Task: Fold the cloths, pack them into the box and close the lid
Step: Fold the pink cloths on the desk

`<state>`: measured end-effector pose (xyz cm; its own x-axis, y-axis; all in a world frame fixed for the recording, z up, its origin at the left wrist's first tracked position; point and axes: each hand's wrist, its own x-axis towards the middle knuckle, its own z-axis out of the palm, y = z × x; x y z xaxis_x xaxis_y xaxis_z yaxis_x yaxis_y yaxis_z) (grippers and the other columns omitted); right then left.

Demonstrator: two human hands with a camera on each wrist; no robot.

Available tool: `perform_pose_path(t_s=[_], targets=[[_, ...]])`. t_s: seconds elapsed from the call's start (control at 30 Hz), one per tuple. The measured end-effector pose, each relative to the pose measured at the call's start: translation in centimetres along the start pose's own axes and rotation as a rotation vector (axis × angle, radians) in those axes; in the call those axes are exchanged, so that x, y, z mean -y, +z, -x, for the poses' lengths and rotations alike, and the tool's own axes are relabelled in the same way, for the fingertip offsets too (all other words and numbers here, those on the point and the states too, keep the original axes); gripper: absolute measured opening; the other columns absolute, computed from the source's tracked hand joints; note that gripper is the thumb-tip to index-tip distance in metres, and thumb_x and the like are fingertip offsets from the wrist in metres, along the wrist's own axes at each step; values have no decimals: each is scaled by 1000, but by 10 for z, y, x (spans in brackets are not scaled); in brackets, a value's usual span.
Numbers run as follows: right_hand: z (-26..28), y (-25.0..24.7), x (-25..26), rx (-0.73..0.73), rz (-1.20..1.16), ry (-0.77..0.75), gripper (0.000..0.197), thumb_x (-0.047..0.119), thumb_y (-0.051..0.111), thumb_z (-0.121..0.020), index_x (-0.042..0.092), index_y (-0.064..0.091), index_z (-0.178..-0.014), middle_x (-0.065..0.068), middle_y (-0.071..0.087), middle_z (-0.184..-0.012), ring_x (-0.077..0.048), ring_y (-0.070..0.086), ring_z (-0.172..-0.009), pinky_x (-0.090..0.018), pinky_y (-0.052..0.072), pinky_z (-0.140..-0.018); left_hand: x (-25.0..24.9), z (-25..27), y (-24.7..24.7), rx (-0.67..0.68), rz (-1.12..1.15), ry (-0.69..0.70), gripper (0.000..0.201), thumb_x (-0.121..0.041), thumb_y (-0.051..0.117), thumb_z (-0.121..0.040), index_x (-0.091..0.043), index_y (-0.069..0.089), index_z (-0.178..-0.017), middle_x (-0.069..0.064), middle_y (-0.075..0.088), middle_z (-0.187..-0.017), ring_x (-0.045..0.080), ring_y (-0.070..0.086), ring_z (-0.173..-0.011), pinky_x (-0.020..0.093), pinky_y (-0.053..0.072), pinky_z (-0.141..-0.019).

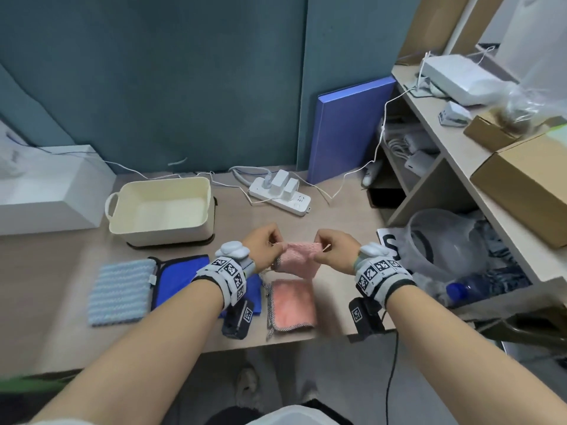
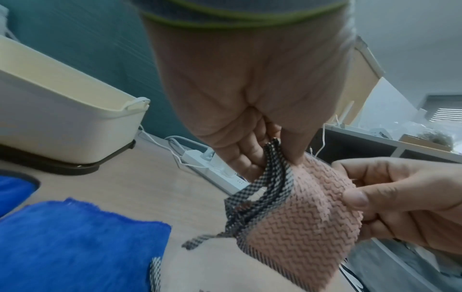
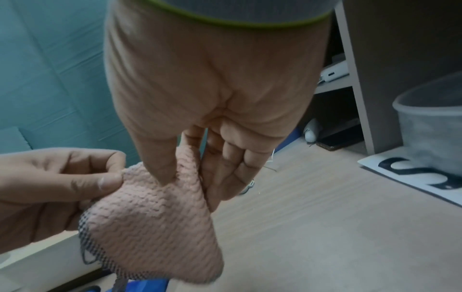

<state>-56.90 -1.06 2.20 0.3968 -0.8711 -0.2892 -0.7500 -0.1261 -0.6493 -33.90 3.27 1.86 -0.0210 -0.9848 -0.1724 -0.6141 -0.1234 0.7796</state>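
A small pink knitted cloth [image 1: 300, 258] with a black-and-white checked edge hangs folded above the table. My left hand [image 1: 266, 243] pinches its left top corner, my right hand [image 1: 333, 245] its right top corner. The left wrist view shows the pink cloth [image 2: 297, 223] and its checked border pinched by my left hand [image 2: 277, 152]. The right wrist view shows the pink cloth [image 3: 155, 227] pinched by my right hand [image 3: 185, 168]. The cream box [image 1: 162, 210] stands open and empty behind, on a dark lid or tray. A light blue cloth [image 1: 121, 291], a dark blue cloth [image 1: 181, 277] and a salmon cloth [image 1: 293, 303] lie on the table.
A white power strip [image 1: 280, 196] with cables lies behind the hands. A white box [image 1: 46, 191] stands at the left. Shelves at the right hold a clear plastic tub [image 1: 441, 240], a bottle [image 1: 469, 288] and cardboard boxes [image 1: 527, 185]. A blue folder [image 1: 349, 130] leans on the wall.
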Motion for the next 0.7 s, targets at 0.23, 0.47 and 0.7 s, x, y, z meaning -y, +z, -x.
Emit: perform_pose_path(t_s=[0.23, 0.47, 0.7], targets=[[19, 15, -4, 22, -278, -55, 34, 23, 71, -71, 22, 44, -92, 3, 53, -77, -15, 47, -71, -37, 45, -68, 3, 28, 29, -100, 209, -131, 21, -25, 68, -80, -31, 50, -89, 0, 59, -71, 16, 49, -55, 32, 43, -57], [33, 43, -17, 54, -470, 4, 36, 1, 64, -89, 21, 44, -111, -2, 60, -94, -18, 56, -83, -35, 50, -72, 24, 56, 59, -150, 475, -332, 66, -30, 88, -66, -20, 47, -117, 11, 76, -103, 23, 72, -85, 31, 58, -70], [38, 84, -43, 74, -490, 207, 66, 1, 70, -86, 36, 42, -135, -8, 69, -104, -23, 70, -86, -38, 59, -82, 47, 68, 92, -265, 200, -490, 60, -27, 78, -85, -19, 41, -131, 5, 65, -103, 21, 63, -86, 28, 44, -72]])
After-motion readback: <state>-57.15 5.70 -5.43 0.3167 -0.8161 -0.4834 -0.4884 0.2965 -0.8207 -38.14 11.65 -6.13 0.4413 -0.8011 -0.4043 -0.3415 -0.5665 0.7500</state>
